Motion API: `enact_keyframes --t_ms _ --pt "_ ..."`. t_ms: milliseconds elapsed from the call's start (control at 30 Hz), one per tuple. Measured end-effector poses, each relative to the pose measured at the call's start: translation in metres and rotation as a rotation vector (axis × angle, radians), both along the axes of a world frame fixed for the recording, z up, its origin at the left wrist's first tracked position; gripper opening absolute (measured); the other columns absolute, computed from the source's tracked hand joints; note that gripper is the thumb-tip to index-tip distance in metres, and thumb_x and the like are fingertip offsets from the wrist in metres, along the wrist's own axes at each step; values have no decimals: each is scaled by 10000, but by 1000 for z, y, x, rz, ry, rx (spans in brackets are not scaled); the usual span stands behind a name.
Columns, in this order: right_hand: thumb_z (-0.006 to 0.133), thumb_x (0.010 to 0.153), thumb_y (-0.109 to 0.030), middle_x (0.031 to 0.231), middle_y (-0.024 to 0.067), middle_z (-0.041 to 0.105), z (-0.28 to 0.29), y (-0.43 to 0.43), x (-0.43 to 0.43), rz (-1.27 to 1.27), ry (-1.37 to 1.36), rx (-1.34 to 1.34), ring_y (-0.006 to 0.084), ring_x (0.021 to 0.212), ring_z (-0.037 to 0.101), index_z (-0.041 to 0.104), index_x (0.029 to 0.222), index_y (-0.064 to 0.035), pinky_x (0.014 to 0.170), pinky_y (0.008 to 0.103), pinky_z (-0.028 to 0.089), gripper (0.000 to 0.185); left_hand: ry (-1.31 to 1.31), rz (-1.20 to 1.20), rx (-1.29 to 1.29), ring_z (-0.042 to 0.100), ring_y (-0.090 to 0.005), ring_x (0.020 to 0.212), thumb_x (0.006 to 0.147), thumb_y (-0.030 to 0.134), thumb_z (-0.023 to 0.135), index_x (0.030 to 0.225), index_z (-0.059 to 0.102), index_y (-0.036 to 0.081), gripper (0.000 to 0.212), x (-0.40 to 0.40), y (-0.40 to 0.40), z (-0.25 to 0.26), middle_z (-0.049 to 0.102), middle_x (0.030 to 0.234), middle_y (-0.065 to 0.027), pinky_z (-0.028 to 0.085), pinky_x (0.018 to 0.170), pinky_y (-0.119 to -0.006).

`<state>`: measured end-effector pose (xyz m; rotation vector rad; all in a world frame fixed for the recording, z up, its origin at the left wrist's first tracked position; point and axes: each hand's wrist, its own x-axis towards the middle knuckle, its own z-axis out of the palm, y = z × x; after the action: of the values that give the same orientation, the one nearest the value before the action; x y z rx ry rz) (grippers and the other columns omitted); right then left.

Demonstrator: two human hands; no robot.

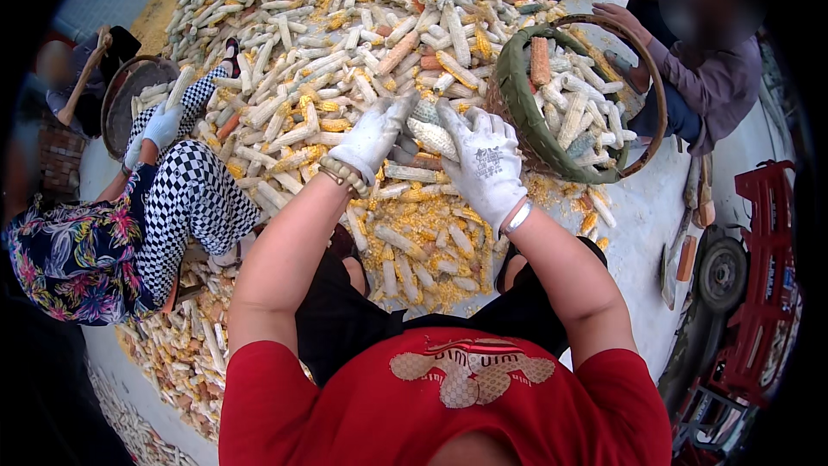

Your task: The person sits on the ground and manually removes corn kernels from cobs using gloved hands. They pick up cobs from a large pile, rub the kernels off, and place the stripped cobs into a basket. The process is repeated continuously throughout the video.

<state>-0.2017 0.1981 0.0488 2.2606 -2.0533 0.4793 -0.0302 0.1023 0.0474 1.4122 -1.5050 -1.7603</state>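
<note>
My left hand [378,133], in a white work glove with a dirty palm, is at the middle, its fingertips close to a pale corn cob [432,136]. My right hand [485,158], gloved the same way, has its thumb and fingers on the right side of that cob. The cob lies between both hands, its lower part whitish and its upper part grey-green. Under and around them spreads a big heap of corn cobs [310,77], mostly stripped, some with yellow kernels on. Loose yellow kernels [414,220] lie among cobs below my hands.
A basket with a green rim [511,87] and hoop handle holds cobs at the right. A person [705,77] crouches beyond it. Another in checkered trousers [194,188] sits at the left, near a dark basket [113,116]. A red vehicle [763,272] stands at the far right.
</note>
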Motion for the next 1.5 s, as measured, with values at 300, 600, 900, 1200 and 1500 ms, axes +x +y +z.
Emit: enact_keyframes --t_ms 300,600,900,1200,1500 --pt "628 859 -392 1262 213 540 0 -4 -27 297 -1279 542 310 1136 559 656 1198 -77 990 382 427 464 240 -86 -378 570 -121 581 979 401 540 1080 517 16 399 6 0 -5 576 728 -50 475 537 -256" --pt "684 819 -328 1276 275 561 12 7 -2 -31 -506 303 355 1165 584 359 1476 -84 996 407 448 773 180 -34 -217 460 -62 587 987 296 539 1177 582 -7 360 0 6 -20 555 721 7 387 502 -242" --pt "643 921 -267 1268 160 567 -3 3 -19 127 -1489 537 228 1114 610 311 1447 26 946 332 492 687 89 82 -298 622 -144 821 1013 384 492 1236 508 27 421 -1 13 8 641 1001 -101 513 678 -280" --pt "658 859 -448 1255 203 593 -23 5 -12 152 -1391 524 302 1156 586 389 1424 -9 1018 394 440 764 35 -50 -424 575 -123 723 1024 302 452 1086 543 34 290 0 5 -8 581 856 -61 492 657 -274" --pt "690 805 -280 1095 261 592 4 -2 -7 -41 -398 136 406 1047 597 354 1480 -125 921 469 475 770 216 36 -49 564 -110 638 1020 383 480 1112 502 19 376 -3 13 -2 573 870 -65 509 566 -274"
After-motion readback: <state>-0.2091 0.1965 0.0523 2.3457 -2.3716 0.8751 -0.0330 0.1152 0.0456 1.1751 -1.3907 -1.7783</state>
